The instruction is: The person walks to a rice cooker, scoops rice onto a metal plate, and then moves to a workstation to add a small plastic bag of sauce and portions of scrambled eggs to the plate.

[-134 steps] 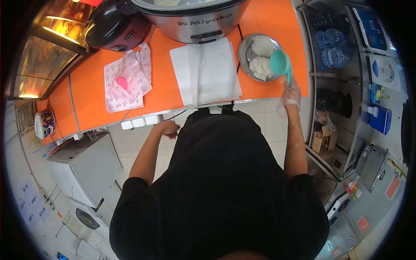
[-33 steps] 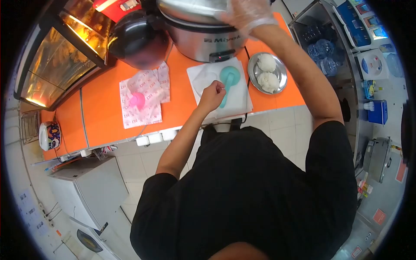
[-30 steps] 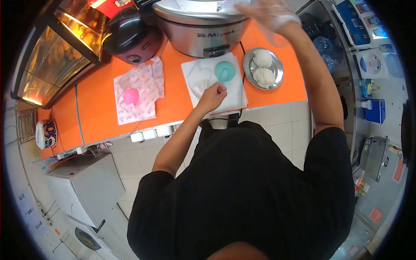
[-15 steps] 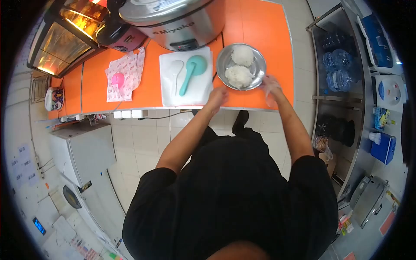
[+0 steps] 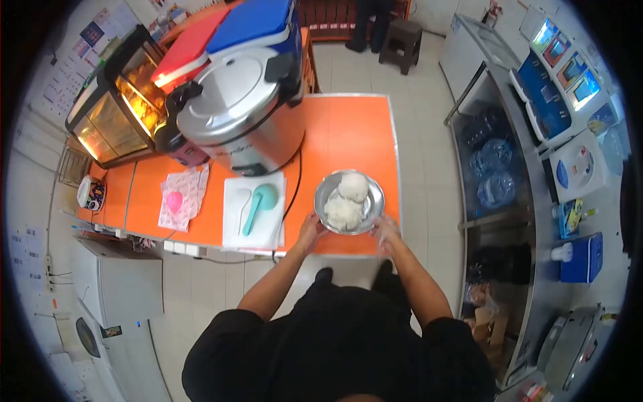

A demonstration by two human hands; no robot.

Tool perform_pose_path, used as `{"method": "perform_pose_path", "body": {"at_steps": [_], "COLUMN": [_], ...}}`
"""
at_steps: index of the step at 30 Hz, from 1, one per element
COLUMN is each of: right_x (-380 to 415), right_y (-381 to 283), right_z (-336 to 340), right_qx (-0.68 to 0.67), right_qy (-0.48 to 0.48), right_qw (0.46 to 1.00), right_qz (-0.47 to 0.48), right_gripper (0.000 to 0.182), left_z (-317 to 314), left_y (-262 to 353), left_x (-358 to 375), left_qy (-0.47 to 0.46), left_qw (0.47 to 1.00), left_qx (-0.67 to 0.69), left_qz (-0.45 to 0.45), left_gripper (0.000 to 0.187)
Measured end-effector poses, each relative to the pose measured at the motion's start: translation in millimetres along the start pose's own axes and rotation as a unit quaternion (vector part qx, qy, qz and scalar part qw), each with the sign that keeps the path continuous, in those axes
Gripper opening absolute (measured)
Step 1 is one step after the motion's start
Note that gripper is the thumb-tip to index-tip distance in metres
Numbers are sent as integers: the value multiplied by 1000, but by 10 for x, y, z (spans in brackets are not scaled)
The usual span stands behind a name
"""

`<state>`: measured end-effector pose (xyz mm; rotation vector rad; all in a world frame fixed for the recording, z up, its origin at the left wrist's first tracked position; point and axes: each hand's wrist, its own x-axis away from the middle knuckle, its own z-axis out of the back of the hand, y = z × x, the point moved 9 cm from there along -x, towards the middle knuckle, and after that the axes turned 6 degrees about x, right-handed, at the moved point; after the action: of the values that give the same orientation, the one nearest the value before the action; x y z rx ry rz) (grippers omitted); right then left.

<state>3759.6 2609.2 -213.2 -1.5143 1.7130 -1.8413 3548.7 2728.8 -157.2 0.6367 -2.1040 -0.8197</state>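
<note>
A round stainless-steel bowl [image 5: 372, 208] is at the front right of the orange table, with two mounds of cooked white rice [image 5: 343, 213] in it. My left hand [image 5: 310, 232] has its fingers curled at the bowl's lower left rim. At the lower right rim, my right hand [image 5: 386, 236], in a clear plastic glove, grips the edge. The undersides of both hands' fingers are partly hidden. Left of the bowl, a teal rice scoop [image 5: 253, 213] and a white spoon [image 5: 242, 209] lie on white sheets [image 5: 271, 231].
Behind stands a large steel rice cooker [image 5: 231, 110], its black cord running down the table [image 5: 348, 127]. A lit food display case [image 5: 114, 120] is at far left. A pink object [image 5: 175, 201] lies on printed paper. Metal shelving [image 5: 462, 261] lines the right; a person [image 5: 372, 23] stands far back.
My view has tilted up, showing more of the room beyond the table. My left hand has come up to the bowl's rim; my right hand stays at its right side.
</note>
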Motion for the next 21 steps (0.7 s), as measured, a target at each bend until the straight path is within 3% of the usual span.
{"method": "perform_pose_path", "body": {"at_steps": [2, 4, 7, 8, 10, 14, 17, 21], "right_x": [11, -80, -221, -369, -265, -432, -617, -1067], "right_y": [-222, -339, -663, -985, -1132, -1674, -1990, -2358], "right_z": [287, 793, 1449, 1640, 1928, 2623, 2902, 3009], "right_qx": [10, 79, 66, 64, 143, 192, 176, 165], "right_qy": [-6, 25, 28, 23, -35, -26, -43, -55], "right_qw": [1000, 997, 997, 997, 989, 980, 983, 985], "right_qz": [25, 6, 26, 41, 17, 33, 23, 0], "right_gripper": [20, 17, 17, 17, 19, 16, 15, 15], "left_z": [-89, -532, -1096, -1337, -1782, -2527, -2920, -3191], "left_y": [-315, -444, -659, -700, -782, -958, -925, -807], "left_x": [-204, -239, -396, -435, -488, -763, -976, -1328], "left_qy": [40, 12, -13, -12, 3, -14, -30, 23], "left_qw": [999, 1000, 999, 998, 998, 998, 998, 998], "left_qx": [-3, 21, -12, 43, 30, 37, 17, -46], "left_qz": [9, 14, 38, 51, 51, 50, 50, 42], "left_gripper": [34, 35, 34, 36, 38, 40, 40, 40]}}
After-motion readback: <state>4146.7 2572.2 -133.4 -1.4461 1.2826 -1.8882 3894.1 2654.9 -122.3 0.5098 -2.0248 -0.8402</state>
